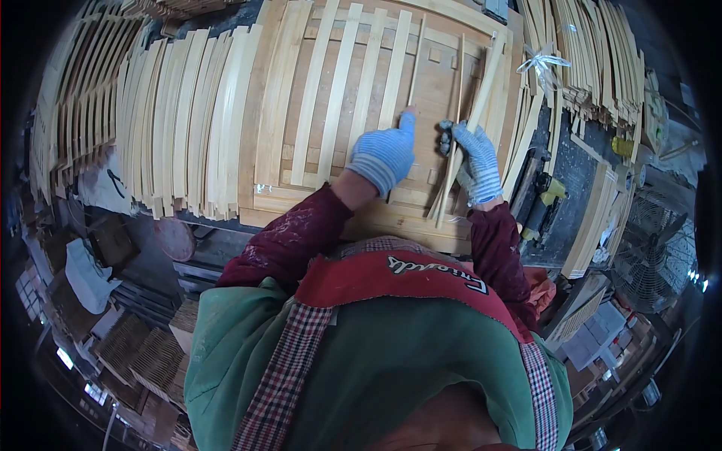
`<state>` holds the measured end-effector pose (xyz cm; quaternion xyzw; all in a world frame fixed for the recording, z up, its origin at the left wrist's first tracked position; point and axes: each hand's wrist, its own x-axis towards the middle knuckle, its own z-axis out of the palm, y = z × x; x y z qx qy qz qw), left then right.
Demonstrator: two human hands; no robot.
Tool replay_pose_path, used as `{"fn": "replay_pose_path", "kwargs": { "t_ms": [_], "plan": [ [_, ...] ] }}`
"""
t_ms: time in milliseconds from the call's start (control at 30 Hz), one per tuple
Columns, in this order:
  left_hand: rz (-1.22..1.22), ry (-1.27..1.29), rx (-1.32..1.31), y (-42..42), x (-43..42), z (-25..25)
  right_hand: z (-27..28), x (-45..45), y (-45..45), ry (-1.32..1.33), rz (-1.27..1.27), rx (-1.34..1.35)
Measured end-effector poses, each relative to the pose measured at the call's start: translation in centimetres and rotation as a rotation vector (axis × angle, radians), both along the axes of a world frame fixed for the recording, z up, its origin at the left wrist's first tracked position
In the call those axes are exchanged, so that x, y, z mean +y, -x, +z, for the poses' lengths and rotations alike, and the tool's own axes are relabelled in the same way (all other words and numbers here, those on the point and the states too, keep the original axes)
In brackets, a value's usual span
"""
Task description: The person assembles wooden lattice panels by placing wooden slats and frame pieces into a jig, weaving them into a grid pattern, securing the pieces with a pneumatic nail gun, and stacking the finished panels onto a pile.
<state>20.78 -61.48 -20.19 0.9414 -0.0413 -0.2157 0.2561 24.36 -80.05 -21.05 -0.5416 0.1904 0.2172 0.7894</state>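
My left hand point(383, 156), in a blue and white glove, lies over a wooden frame point(250, 150). Its index finger is stretched out, with the tip at a thin wooden slat point(417, 56) seen edge-on; the other fingers are partly hidden. Flat pale slats point(338, 90) run side by side across the frame, left of that finger. My right hand point(478, 161), gloved alike with grey fingertips, is closed around a few loose wooden slats point(489, 83). They slant over the frame's right part, their near ends fanned out. Small wooden blocks point(435, 55) show on the panel inside the frame.
Rows of slats point(188, 120) stand packed on the left, with more bundles point(594, 60) at the back right. Clear plastic wrap point(543, 64) lies beside them. A yellow and black tool point(543, 203) rests on the dark bench point(575, 180). A fan point(653, 240) stands far right.
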Motion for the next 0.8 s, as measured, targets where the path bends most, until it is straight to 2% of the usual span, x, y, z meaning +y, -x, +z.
{"fn": "replay_pose_path", "kwargs": {
  "t_ms": [67,133,267,367,467,567,667,733,800],
  "plan": [
    [-0.009,0.004,0.044,0.1,0.9,-0.1,-0.3,0.1,-0.1,0.210,0.019,-0.092],
    [-0.031,0.016,-0.004,0.3,1.2,0.0,-0.5,-0.2,-0.5,0.365,0.146,-0.076],
    [-0.042,0.090,-0.138,0.3,1.3,-0.5,-0.4,-0.3,-1.0,0.303,0.181,-0.014],
    [-0.109,0.044,-0.076,0.1,0.6,0.0,0.6,-0.7,-1.2,0.282,0.163,0.014],
    [-0.135,0.104,-0.285,-0.3,-0.1,0.5,1.1,-1.8,-2.2,0.194,0.166,0.004],
    [-0.440,0.206,-0.668,-1.5,-0.4,-0.3,2.7,-2.5,-4.6,0.174,0.243,-0.029],
    [-0.441,0.239,-0.586,-2.5,-1.0,-3.0,5.0,-3.0,-8.5,0.002,0.186,0.016],
    [-0.423,0.203,-0.565,-3.1,-1.9,-3.2,6.8,-3.3,-12.6,0.135,0.226,-0.076],
    [-0.381,0.169,-0.549,-2.9,-2.3,-3.0,7.9,-3.2,-18.1,0.409,0.339,-0.342]
  ]
}}
